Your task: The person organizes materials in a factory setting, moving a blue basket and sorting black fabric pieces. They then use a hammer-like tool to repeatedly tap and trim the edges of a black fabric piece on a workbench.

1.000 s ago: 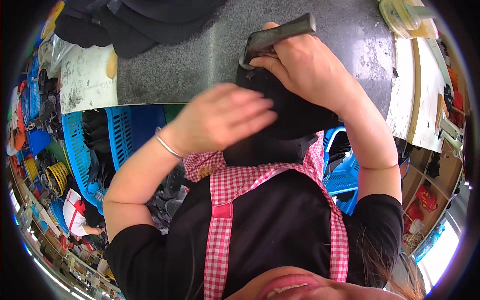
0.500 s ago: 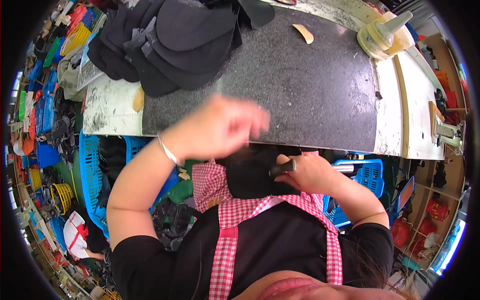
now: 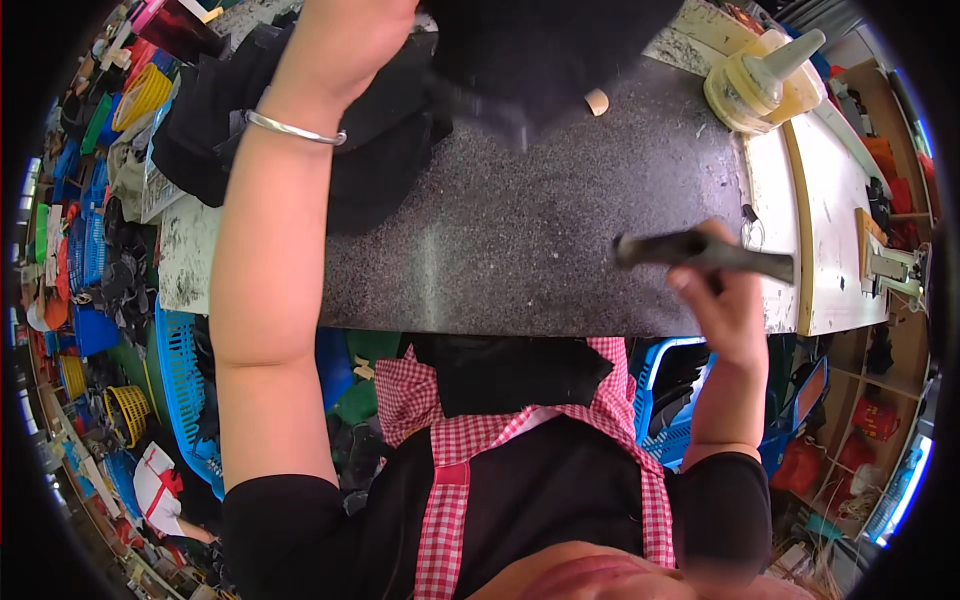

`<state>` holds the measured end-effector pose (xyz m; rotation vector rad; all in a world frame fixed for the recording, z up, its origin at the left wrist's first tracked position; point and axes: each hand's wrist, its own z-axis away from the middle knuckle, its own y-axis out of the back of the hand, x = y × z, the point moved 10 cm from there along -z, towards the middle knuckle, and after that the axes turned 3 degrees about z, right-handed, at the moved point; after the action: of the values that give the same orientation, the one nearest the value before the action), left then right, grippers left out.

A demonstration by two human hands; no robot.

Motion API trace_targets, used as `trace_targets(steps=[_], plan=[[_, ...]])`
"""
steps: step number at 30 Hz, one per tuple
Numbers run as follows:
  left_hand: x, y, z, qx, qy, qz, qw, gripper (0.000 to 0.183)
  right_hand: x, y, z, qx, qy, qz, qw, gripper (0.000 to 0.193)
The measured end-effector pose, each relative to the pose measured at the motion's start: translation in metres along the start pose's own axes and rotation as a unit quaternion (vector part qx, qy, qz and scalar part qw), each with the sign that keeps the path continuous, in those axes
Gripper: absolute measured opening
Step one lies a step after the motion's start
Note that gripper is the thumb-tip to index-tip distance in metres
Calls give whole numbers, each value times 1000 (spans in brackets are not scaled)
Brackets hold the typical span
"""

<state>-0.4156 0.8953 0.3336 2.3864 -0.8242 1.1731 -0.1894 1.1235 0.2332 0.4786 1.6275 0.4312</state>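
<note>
My left hand (image 3: 362, 35) reaches to the far edge of the view, fingers partly cut off, closed on a black fabric piece (image 3: 555, 60) that is raised over the worktop and blurred by motion. Below and left of it lies a pile of black curved fabric pieces (image 3: 385, 170). On the right, my right hand (image 3: 735, 300) is wrapped round a dark hammer (image 3: 705, 252), held near its head above the worktop. Another black piece (image 3: 520, 375) lies across my lap, over the red checked apron (image 3: 405, 392).
A glue pot (image 3: 745, 92) with a pale nozzle stands at the worktop's far right. A small tan scrap (image 3: 597, 102) lies beside the raised piece. Blue baskets (image 3: 180, 370) flank my lap below the worktop (image 3: 520, 260). A person in white (image 3: 160, 485) is at far left.
My left hand has moved up and away, with a black piece now at it. My right hand has lifted the hammer from my lap to over the worktop's right side.
</note>
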Motion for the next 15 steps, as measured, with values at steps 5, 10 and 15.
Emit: trace_targets(steps=[5, 10, 15], plan=[[-37, -89, 38, -308, 89, -94, 943, 25, 18, 45, -8, 146, -62, 44, 986, 24], [-37, -175, 94, -247, -128, -486, 828, 12, 24, 62, -2, 179, -63, 31, 981, 22], [-7, -85, 158, 2, 134, -404, 905, 28, 48, 73, 27, 160, -132, 69, 976, 19]])
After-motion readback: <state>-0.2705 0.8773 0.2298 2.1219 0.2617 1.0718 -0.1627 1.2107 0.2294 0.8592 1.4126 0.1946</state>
